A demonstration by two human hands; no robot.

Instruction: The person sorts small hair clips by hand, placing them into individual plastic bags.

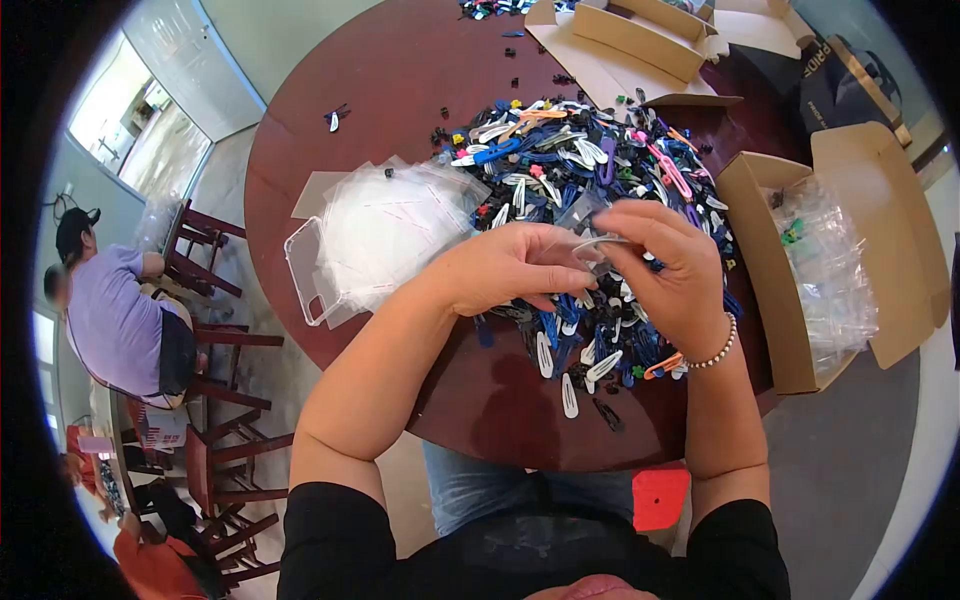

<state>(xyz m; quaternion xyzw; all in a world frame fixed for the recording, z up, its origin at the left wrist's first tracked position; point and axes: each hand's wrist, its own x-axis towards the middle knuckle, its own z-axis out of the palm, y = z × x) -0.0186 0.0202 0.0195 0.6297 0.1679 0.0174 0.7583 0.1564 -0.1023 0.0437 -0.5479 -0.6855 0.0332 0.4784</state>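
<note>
Over a large pile of snap hair clips, my two hands come together at a small clear plastic bag. My left hand pinches the bag from the left, thumb below and fingers partly hidden behind it. From the right, my right hand is closed with thumb and fingertips at the bag's mouth, on a slim pale piece too small to name surely. Black, navy, white, pink and orange clips lie beneath both hands. Close to my left forearm is a stack of clear plastic bags.
A cardboard box at the right holds filled clear bags. More open cardboard boxes stand at the back of the round table. A clear phone-case-like frame lies under the bag stack. People sit on stools at the left.
</note>
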